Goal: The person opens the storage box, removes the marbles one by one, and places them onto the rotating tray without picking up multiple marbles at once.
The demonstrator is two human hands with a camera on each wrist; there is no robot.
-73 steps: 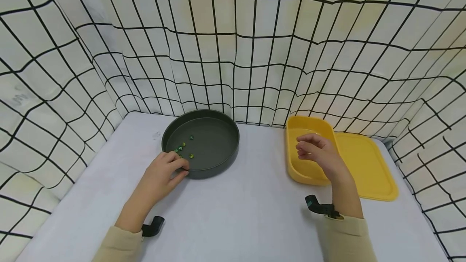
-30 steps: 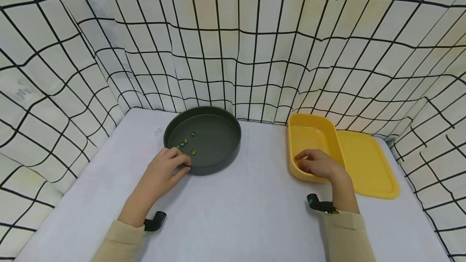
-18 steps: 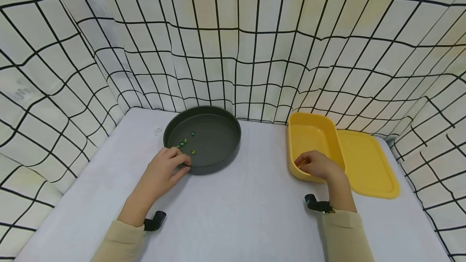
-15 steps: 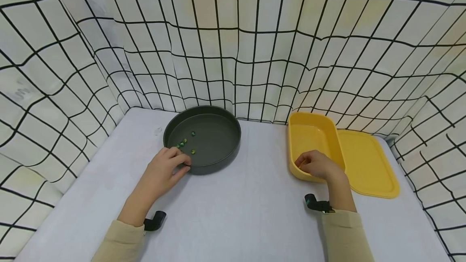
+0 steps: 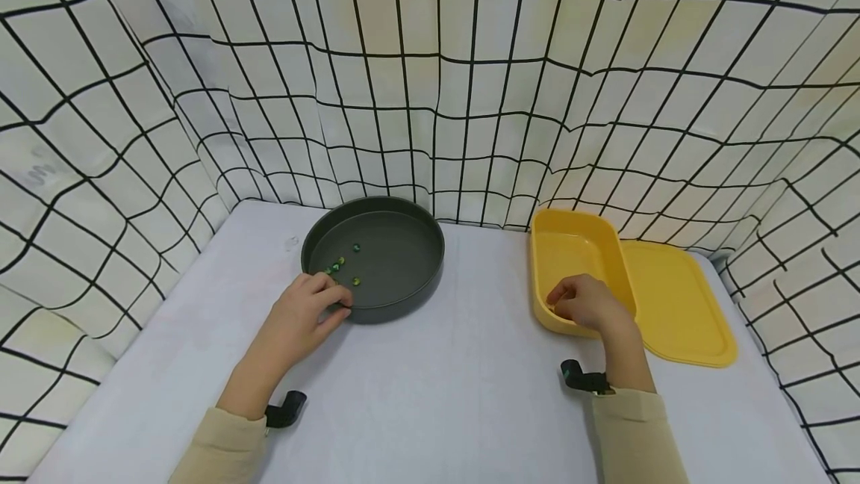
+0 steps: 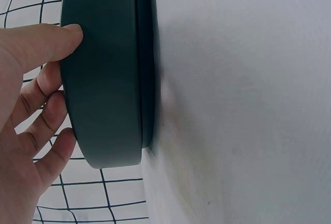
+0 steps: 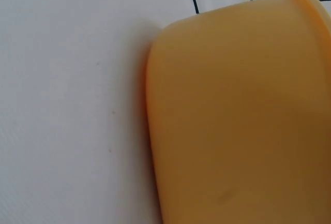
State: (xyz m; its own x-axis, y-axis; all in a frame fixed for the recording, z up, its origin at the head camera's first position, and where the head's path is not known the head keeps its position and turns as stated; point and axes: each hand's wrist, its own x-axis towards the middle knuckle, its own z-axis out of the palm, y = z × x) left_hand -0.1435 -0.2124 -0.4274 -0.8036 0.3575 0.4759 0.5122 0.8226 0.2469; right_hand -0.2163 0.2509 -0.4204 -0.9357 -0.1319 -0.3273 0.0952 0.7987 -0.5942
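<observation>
My left hand [image 5: 305, 316] holds the near left rim of a round dark green pan [image 5: 396, 260]. In the left wrist view the thumb [image 6: 72, 35] lies on the pan's outer wall and the other fingertips are at its rim. Several small shiny green beads [image 5: 357, 281] lie in the left part of the pan. My right hand [image 5: 591, 303] reaches into the near end of a yellow plastic container [image 5: 574, 241], fingers bent downward. Whether they pinch something is hidden; the right wrist view shows only the container's outer wall [image 7: 232, 105].
A flat yellow lid [image 5: 681, 305] lies to the right of the container, partly behind it. White walls with a black grid [image 5: 437, 95] enclose the back and sides of the white table [image 5: 457, 379].
From above the yellow container, my right hand has come down into it, then risen very slightly in the last half second. The left hand stays on the pan's rim.
</observation>
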